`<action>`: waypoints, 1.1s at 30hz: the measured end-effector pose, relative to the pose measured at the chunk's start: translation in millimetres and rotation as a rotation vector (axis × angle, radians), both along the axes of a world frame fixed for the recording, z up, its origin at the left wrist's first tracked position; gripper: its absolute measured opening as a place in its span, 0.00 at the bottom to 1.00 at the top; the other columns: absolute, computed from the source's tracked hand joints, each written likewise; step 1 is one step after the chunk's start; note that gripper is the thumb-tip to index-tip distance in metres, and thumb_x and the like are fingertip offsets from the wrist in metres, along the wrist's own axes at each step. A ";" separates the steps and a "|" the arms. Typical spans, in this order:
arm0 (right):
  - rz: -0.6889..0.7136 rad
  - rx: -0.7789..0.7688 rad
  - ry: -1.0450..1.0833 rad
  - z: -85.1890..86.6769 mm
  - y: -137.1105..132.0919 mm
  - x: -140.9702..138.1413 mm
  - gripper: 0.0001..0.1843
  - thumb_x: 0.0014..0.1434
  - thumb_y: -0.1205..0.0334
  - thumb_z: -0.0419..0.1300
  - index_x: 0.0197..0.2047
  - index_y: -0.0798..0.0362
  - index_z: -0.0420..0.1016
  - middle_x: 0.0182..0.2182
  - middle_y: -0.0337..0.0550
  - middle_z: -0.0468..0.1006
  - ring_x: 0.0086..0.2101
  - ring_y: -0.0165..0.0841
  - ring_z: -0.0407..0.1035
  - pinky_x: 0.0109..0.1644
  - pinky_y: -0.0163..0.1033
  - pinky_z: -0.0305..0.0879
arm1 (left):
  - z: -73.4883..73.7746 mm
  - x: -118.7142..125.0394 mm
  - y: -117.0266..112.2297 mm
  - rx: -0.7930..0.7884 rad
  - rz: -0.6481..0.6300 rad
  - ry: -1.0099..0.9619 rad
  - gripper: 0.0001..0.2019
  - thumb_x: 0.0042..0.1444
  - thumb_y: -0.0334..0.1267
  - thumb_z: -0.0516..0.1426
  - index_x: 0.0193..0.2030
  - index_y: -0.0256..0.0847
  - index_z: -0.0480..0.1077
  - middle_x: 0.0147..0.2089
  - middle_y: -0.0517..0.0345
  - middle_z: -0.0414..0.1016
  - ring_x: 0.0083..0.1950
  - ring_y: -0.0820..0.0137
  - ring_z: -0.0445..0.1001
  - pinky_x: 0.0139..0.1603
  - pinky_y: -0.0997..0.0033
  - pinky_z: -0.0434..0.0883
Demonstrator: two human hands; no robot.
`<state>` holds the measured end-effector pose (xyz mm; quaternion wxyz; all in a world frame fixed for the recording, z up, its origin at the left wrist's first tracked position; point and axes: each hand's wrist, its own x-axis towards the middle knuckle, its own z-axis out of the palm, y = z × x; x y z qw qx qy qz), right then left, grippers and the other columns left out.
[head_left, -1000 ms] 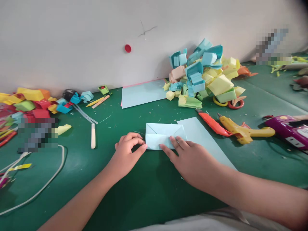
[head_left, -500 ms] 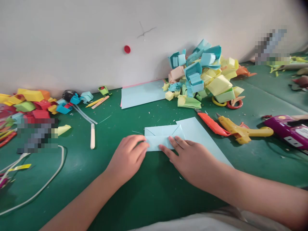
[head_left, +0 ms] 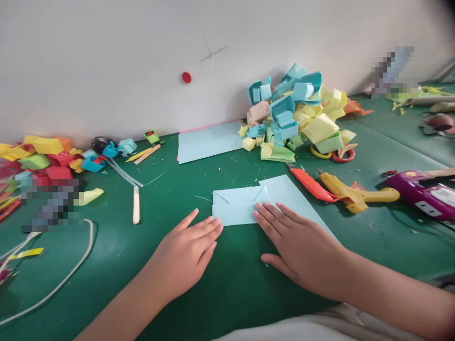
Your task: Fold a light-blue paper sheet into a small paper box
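A folded piece of light blue paper [head_left: 236, 212] lies flat on the green table, with slanted creases near its two upper corners. My left hand [head_left: 186, 251] is open, its fingertips touching the lower left corner of the folded paper. Spread flat, my right hand [head_left: 296, 241] rests its fingers on the paper's right end, the thumb held apart on the table. Under that end and to the right is a larger light blue sheet [head_left: 296, 199], partly covered by my right hand and forearm.
Right of the sheet lie a red utility knife [head_left: 313, 183], a yellow glue gun [head_left: 355, 189] and a purple power strip [head_left: 423, 192]. Folded paper pieces [head_left: 287, 113] are heaped at the back. A white-handled tool [head_left: 136, 206], more paper pieces [head_left: 42, 158] and a white cable [head_left: 83, 260] are left.
My left hand has moved down slightly and its fingers have straightened. The right hand has slid right along the folded paper, thumb now spread away. The view has shifted slightly.
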<state>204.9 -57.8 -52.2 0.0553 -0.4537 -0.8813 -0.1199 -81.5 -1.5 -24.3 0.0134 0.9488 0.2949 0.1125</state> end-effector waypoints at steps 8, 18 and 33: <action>-0.021 -0.015 0.054 0.0 -11.0 18.9 0.39 0.71 0.43 0.47 0.72 0.67 0.57 0.70 0.61 0.57 0.68 0.52 0.54 0.67 0.60 0.61 | 3.0 11.8 1.2 0.068 0.023 -0.040 0.17 0.68 0.32 0.50 0.54 0.42 0.78 0.56 0.54 0.80 0.56 0.61 0.80 0.69 0.44 0.65; -0.102 -0.130 0.146 13.2 -2.8 34.5 0.27 0.72 0.51 0.49 0.68 0.52 0.67 0.71 0.50 0.59 0.69 0.49 0.55 0.66 0.58 0.63 | 5.5 22.5 9.7 0.145 -0.076 -0.146 0.12 0.65 0.28 0.53 0.43 0.35 0.80 0.43 0.50 0.84 0.42 0.62 0.80 0.53 0.53 0.73; -0.074 -0.198 0.199 38.7 65.6 16.7 0.09 0.66 0.59 0.59 0.42 0.54 0.78 0.49 0.54 0.79 0.54 0.49 0.68 0.56 0.54 0.69 | 19.8 57.1 71.4 -0.208 0.024 0.153 0.15 0.65 0.37 0.57 0.26 0.40 0.70 0.29 0.60 0.74 0.32 0.68 0.73 0.33 0.68 0.63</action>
